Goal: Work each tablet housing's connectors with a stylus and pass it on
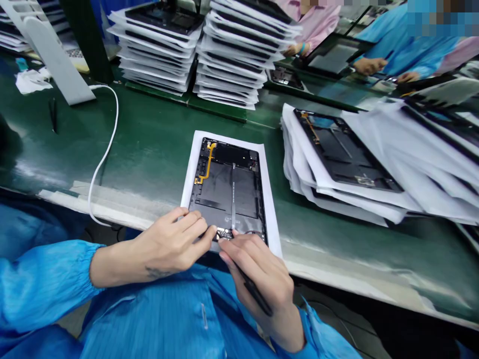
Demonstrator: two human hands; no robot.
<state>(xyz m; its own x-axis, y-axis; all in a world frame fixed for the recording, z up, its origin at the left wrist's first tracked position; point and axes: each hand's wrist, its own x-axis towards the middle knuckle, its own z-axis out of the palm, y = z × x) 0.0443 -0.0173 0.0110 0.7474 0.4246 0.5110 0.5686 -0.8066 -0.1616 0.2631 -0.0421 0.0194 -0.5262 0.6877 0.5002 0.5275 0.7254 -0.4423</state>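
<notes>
The right hand [262,269] is closed around a slim dark tool [259,297], fingertips at the lower end of an opened tablet housing [220,189]. The left hand [174,242] has its fingertips on the housing's lower left part — whether they grip or only press, I cannot tell. The housing lies on a white sheet [274,239] at the near edge of the green table [149,129]. Beyond are layered stacks — two tall ones behind, a lower paper stack [299,169] to the right — and a white cable [113,127] to the left.
</notes>
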